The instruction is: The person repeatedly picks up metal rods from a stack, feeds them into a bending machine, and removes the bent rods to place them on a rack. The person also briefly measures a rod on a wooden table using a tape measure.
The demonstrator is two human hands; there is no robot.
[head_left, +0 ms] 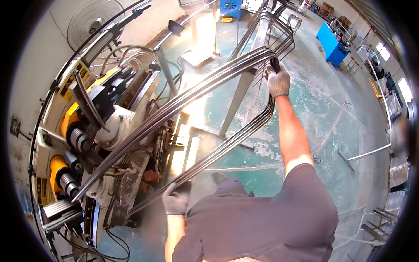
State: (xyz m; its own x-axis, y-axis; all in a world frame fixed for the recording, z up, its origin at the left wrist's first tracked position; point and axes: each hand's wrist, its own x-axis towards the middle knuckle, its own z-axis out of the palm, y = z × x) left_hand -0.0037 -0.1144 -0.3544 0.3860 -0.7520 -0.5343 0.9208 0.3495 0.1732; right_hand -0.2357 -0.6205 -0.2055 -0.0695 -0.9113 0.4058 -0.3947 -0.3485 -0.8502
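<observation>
- Steel rod bundle (187, 98), bent into a long U, spans from bending machine (94, 131) out over green floor (331, 113).
- Right hand (278, 80), gloved, closed round the bend; left hand (176, 197), gloved, closed on the lower leg.
- Judged step: guiding bundle at the machine; next move needs both grips level.
- Blue bin (332, 43) far off; contents unclear.

A yellow and white bending machine (94, 131) with black rollers and loose cables fills the left side; a round fan (93, 19) hangs on the pale wall above it; the green painted floor (323, 100) is scuffed white in patches; a blue cabinet (332, 43) stands far right; another blue unit (230, 8) sits at the top; a stray metal rod (369, 152) lies near the right edge.
</observation>
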